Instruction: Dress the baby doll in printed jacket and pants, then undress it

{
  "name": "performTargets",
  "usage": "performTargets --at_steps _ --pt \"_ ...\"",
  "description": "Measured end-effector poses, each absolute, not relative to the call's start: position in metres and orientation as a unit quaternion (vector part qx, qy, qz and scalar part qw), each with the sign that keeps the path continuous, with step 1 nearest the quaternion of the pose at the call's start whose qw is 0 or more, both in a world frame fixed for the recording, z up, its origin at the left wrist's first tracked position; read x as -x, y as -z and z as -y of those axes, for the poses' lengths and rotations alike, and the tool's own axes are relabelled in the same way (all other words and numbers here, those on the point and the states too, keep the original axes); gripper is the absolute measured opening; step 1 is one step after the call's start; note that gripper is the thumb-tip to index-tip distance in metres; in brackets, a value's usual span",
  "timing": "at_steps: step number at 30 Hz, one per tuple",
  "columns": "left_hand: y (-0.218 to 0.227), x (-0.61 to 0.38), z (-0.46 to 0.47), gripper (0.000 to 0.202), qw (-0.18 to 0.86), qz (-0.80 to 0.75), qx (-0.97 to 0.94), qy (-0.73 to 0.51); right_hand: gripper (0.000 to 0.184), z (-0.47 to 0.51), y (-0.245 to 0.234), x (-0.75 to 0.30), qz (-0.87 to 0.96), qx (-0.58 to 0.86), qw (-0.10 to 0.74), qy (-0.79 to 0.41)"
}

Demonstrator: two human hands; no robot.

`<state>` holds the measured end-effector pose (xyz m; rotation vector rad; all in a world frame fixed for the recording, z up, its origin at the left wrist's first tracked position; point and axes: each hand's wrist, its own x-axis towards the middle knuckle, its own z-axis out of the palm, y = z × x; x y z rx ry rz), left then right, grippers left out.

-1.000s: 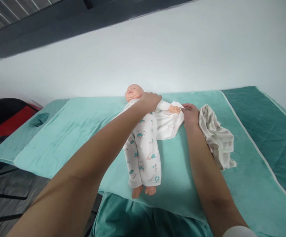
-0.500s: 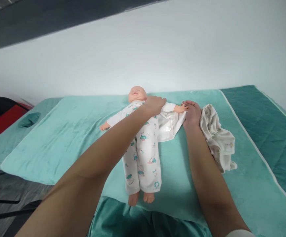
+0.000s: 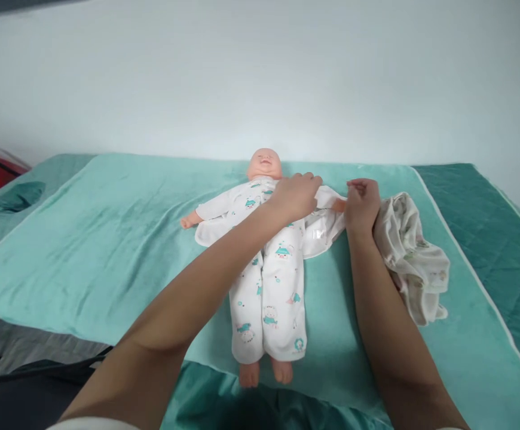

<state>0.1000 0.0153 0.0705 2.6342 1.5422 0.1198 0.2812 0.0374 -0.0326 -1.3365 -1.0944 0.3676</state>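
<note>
Head view, nearest the work: the left hand (image 3: 296, 196) is resting across the near end of a white sleeve (image 3: 327, 194), close to the doll's shoulder, its fingers lying close together and curled over; their tips are hiding, so I cannot tell whether they are pinching cloth or the arm inside. The right hand (image 3: 362, 206) is standing at the sleeve's far end, fingers bent toward the palm. The doll's small hand (image 3: 339, 205) is partly hiding behind it, and whether the right fingers are pinching anything is not showing.

To handle this well, the left hand should be steadying the arm near the shoulder without weighing on it, and the right should be guiding the little hand gently, minding its tiny fingers and working the cuff rather than tugging the wrist.

Farther out, the doll (image 3: 282, 269) is lying face up between the forearms, feet toward the person, wearing printed trousers. White flaps (image 3: 320, 236) are spreading out on both sides; keeping them flat should be helping avoid twists. Just beside the right forearm, a crumpled cream garment (image 3: 412, 257) is lying on the pale green sheet (image 3: 121, 239), leaving little elbow room there.
</note>
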Motion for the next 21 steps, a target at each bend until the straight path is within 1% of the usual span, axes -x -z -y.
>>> performTargets --at_steps 1,3,6,9,12,15,21 --pt "-0.071 -0.086 -0.007 0.03 0.051 -0.518 -0.849 -0.089 0.016 -0.034 0.031 -0.278 0.52 0.589 0.606 -0.125" --pt "-0.066 -0.055 0.01 0.027 0.057 -0.55 -0.809 -0.2 0.02 -0.028 0.029 -0.268 0.59 0.581 0.552 -0.096" --pt "-0.042 -0.012 0.03 0.023 0.09 -0.591 -0.713 -0.366 0.026 -0.018 0.026 -0.246 0.681 0.532 0.491 -0.111" --pt "-0.014 0.013 0.039 0.023 0.135 -0.636 -0.608 -0.455 0.03 -0.007 0.025 -0.223 0.733 0.465 0.468 -0.166" --pt "0.001 0.022 0.04 0.025 0.191 -0.646 -0.553 -0.49 0.031 0.001 0.024 -0.208 0.74 0.427 0.471 -0.219" --pt "0.001 0.023 0.036 0.022 0.221 -0.648 -0.544 -0.485 0.036 0.002 0.025 -0.204 0.736 0.418 0.469 -0.25" --pt "-0.001 0.018 0.021 0.015 0.228 -0.643 -0.563 -0.466 0.058 -0.01 0.029 -0.205 0.691 0.434 0.468 -0.338"
